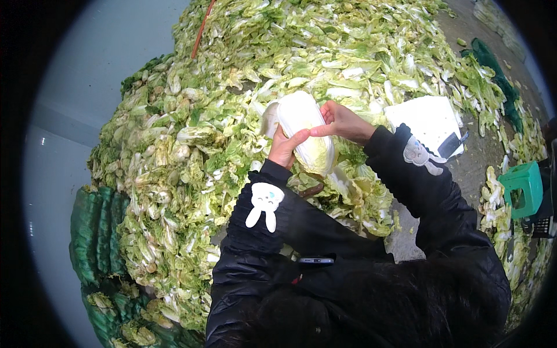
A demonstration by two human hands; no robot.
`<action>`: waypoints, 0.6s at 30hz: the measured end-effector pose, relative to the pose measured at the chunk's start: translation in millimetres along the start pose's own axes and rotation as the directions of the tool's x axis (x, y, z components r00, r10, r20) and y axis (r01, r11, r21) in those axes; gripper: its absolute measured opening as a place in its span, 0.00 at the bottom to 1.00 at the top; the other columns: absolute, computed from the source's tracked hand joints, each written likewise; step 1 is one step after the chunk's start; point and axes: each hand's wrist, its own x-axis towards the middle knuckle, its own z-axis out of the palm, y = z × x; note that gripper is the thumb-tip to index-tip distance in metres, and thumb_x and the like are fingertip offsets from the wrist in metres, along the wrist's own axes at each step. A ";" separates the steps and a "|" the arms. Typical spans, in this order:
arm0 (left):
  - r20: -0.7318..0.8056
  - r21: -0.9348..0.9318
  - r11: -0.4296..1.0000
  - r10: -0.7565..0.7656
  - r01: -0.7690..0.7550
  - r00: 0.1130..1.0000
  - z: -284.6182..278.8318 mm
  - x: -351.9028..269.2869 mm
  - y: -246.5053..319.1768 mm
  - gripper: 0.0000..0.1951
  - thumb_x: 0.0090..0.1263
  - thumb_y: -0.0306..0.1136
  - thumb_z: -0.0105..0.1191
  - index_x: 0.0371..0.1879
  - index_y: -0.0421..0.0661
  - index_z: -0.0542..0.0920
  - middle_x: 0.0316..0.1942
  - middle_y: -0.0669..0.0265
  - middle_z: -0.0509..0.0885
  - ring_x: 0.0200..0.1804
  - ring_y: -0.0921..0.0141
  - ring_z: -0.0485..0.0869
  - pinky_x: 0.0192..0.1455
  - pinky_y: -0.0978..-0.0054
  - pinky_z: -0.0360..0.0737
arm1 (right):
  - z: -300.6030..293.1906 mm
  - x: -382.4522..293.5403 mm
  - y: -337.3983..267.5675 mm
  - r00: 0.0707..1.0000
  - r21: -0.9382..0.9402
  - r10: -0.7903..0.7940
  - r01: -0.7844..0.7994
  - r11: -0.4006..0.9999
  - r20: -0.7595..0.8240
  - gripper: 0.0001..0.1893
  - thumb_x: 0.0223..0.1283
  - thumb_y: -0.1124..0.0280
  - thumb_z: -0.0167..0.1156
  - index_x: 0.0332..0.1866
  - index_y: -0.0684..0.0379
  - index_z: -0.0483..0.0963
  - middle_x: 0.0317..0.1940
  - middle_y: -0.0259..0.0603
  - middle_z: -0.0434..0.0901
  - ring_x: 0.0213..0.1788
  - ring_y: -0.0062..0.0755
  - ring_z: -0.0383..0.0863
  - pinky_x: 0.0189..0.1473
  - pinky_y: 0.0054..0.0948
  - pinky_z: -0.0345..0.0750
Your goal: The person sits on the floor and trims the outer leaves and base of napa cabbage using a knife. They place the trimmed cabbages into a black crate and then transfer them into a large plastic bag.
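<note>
A trimmed napa cabbage (300,113), white at its base and pale yellow at the leafy end, is held tilted above the leaf pile. My left hand (285,147) grips its left side, the thumb lying across the front. From the right, my right hand (346,123) pinches the cabbage, its thumb on the front near the left thumb and its fingers curled at the side. Behind the cabbage's left edge shows a pale flat thing (270,119), mostly covered, which I cannot identify. Below the cabbage, a brown handle-like piece (312,190) lies among loose leaves.
Loose cabbage leaves (174,143) are heaped widely around me. A white foam board (424,119) with a dark piece on it lies right. Farther right stands a green plastic stool (524,189). Green mesh sacks (98,230) sit left. An orange-brown pole (203,30) rests on the far pile.
</note>
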 end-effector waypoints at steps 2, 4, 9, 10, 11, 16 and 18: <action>-0.004 0.052 0.999 -0.006 0.006 1.000 2.4 0.6 0.6 0.34 0.52 0.27 0.63 0.58 0.40 0.60 0.51 0.60 0.72 0.52 0.68 0.73 0.56 0.70 0.69 | -3.7 1.8 3.2 0.999 0.066 0.022 -0.024 0.998 0.033 0.27 0.36 0.56 0.72 0.33 0.63 0.65 0.26 0.33 0.68 0.30 0.19 0.66 0.31 0.18 0.65; -0.017 0.079 0.997 -0.001 0.002 1.000 4.1 0.3 0.7 0.34 0.52 0.27 0.64 0.57 0.40 0.60 0.50 0.60 0.72 0.52 0.68 0.73 0.56 0.71 0.69 | -6.6 1.9 6.1 0.997 0.122 0.039 -0.047 0.991 0.071 0.27 0.36 0.56 0.72 0.32 0.63 0.65 0.26 0.32 0.68 0.30 0.18 0.66 0.31 0.18 0.65; -0.042 0.109 0.993 0.058 -0.053 0.997 8.4 2.2 -1.1 0.33 0.52 0.27 0.64 0.56 0.39 0.61 0.49 0.60 0.73 0.52 0.68 0.73 0.55 0.71 0.70 | -2.3 3.7 13.1 1.000 0.046 0.017 -0.017 0.999 -0.011 0.25 0.37 0.59 0.71 0.33 0.64 0.66 0.26 0.33 0.70 0.29 0.18 0.67 0.31 0.17 0.65; -0.055 0.155 0.986 0.069 -0.060 0.996 8.5 3.7 -1.0 0.32 0.52 0.27 0.64 0.55 0.39 0.62 0.48 0.60 0.74 0.51 0.68 0.73 0.55 0.71 0.70 | -1.5 4.9 13.9 0.999 0.050 -0.005 0.007 0.999 -0.041 0.24 0.38 0.59 0.71 0.32 0.65 0.66 0.26 0.33 0.71 0.29 0.18 0.68 0.30 0.17 0.65; -0.054 0.201 0.978 0.071 -0.058 0.996 8.3 5.0 -0.9 0.32 0.51 0.27 0.64 0.55 0.39 0.63 0.48 0.60 0.74 0.51 0.68 0.74 0.54 0.71 0.70 | -1.3 6.1 14.2 0.999 0.030 -0.027 0.027 0.999 -0.022 0.24 0.38 0.59 0.70 0.32 0.65 0.67 0.26 0.33 0.71 0.29 0.18 0.68 0.29 0.18 0.66; -0.014 0.112 0.992 -0.053 0.054 0.998 -4.7 6.0 4.8 0.29 0.53 0.28 0.62 0.54 0.37 0.65 0.44 0.59 0.77 0.44 0.68 0.78 0.48 0.71 0.75 | -35.8 20.9 -0.3 0.968 -0.101 0.070 -0.046 0.994 0.241 0.18 0.42 0.61 0.68 0.31 0.63 0.70 0.24 0.29 0.72 0.27 0.17 0.68 0.26 0.19 0.65; 0.021 0.095 0.979 -0.182 0.179 0.983 -14.7 2.5 6.8 0.28 0.55 0.33 0.60 0.53 0.35 0.65 0.45 0.58 0.77 0.45 0.66 0.79 0.50 0.70 0.76 | -58.1 31.2 -11.0 0.946 -0.252 0.087 -0.006 0.968 0.311 0.17 0.41 0.63 0.67 0.30 0.63 0.71 0.22 0.29 0.72 0.25 0.17 0.68 0.26 0.20 0.65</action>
